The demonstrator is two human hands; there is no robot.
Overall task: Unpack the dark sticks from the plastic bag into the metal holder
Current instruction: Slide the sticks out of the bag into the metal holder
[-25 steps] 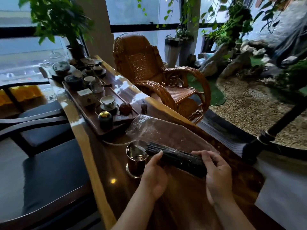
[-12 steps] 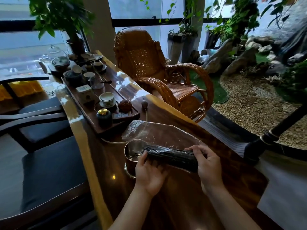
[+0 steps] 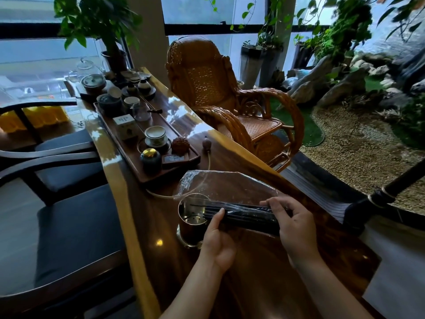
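A bundle of dark sticks [image 3: 247, 216] lies almost level, still wrapped in a clear plastic bag [image 3: 226, 188] whose loose end spreads over the table behind it. My left hand [image 3: 217, 241] grips the bundle near its left end and my right hand [image 3: 293, 224] grips its right end. The left tips of the sticks reach over the rim and into the mouth of the round metal holder [image 3: 192, 223], which stands upright on the dark wooden table [image 3: 264, 272] just left of my left hand.
A long wooden tea tray [image 3: 135, 155] with cups, pots, a small box and a dark jar runs away from the holder. A thin cord [image 3: 161, 195] lies between them. A rattan rocking chair [image 3: 230, 107] stands to the right, dark chairs [image 3: 69, 226] to the left.
Both hands have carried the bundle left, so its tips now reach further into the holder's mouth. The view has shifted slightly.
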